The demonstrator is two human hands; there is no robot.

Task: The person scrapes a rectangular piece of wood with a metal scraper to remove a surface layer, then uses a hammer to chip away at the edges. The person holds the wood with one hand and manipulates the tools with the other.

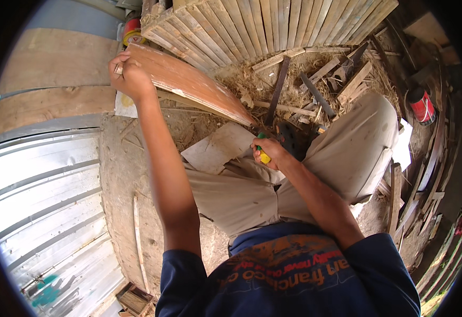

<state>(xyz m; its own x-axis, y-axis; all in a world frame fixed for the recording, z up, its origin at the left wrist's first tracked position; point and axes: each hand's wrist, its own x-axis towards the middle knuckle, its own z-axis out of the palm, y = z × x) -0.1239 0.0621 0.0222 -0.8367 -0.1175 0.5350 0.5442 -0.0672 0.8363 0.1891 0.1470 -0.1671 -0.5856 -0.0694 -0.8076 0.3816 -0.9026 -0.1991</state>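
Observation:
A long reddish-brown wooden board [188,79], scuffed pale along its edges, slants from the upper left down toward my lap. My left hand [130,76] is closed at its far end, fingers curled by the edge. Closer to my body, my right hand [271,151] grips a tool with a green-and-yellow handle [264,155]. Its dark front end lies close to the board's near end; whether they touch, I cannot tell. The tool's exact kind does not show. Below the board, beside my thigh, is a flat greyish sheet [215,145].
A slatted wooden structure [262,26] stands ahead. Wood scraps [352,84] and shavings litter the ground. Red cans stand at upper left [132,30] and right [421,105]. Corrugated metal sheeting [46,195] lines the left, below plywood [56,58]. Long wood strips [431,174] lie right.

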